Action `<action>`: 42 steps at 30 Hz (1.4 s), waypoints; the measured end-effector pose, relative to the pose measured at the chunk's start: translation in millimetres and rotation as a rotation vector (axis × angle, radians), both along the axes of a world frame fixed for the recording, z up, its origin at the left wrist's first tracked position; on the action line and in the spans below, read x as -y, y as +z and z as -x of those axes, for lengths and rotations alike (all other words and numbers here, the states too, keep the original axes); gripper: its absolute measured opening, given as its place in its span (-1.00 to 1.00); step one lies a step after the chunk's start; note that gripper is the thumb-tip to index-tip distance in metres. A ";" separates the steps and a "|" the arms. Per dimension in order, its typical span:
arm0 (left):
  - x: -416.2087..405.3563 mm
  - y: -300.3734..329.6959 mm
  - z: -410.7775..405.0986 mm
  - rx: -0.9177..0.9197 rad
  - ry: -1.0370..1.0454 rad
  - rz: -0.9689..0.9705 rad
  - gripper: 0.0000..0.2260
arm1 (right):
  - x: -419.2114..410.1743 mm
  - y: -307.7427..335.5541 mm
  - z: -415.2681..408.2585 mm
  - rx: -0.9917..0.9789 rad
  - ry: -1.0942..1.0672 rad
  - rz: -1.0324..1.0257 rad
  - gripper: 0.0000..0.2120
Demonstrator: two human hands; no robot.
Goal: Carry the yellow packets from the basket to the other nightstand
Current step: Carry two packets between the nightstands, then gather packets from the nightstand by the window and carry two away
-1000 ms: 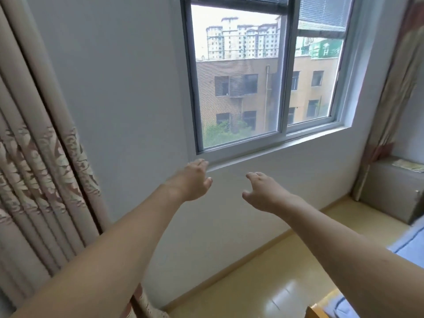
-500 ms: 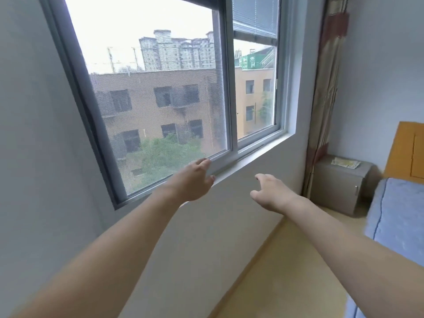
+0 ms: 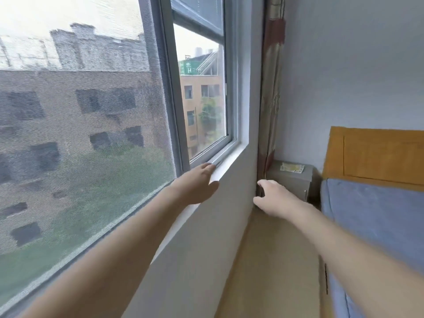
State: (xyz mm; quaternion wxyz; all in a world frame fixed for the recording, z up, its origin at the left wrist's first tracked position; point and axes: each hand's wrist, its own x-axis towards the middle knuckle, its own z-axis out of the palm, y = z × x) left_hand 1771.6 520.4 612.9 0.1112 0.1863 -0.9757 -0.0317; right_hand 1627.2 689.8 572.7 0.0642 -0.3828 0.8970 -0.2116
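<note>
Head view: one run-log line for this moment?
left hand: open, empty | right hand: open, empty | grey nightstand: ahead, beside blue bed | yellowish packet: on nightstand top

Empty hands (image 3: 198, 184) (image 3: 274, 199) reach toward nightstand (image 3: 292, 180).

Grey nightstand (image 3: 296, 180) in the far corner, between curtain (image 3: 271, 92) and bed (image 3: 371, 216). A flat yellowish packet (image 3: 292, 167) lies on its top, toward the back. Bed carries a blue mattress against an orange-brown wooden headboard (image 3: 376, 154). Pale wood floor (image 3: 270, 271) runs alongside the bed.
</note>
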 end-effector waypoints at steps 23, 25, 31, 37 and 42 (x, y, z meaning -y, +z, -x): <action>138.9 -23.7 612.0 0.072 -0.257 -0.136 -0.59 | 84.9 -24.7 543.5 0.070 -0.441 0.047 -0.48; 152.1 -24.9 655.0 0.084 -0.234 -0.170 -0.61 | 97.1 -23.4 581.0 0.112 -0.428 0.069 -0.47; 199.8 -62.2 792.7 0.147 -0.237 -0.240 -0.49 | 143.9 -46.0 703.5 0.220 -0.397 0.086 -0.45; 266.4 -96.6 942.7 0.161 -0.170 -0.440 -0.63 | 205.0 -55.1 845.1 0.246 -0.399 0.059 -0.49; 304.2 -97.5 1075.8 0.091 -0.120 -0.639 -0.59 | 252.3 -48.4 971.7 0.430 -0.456 0.294 -0.50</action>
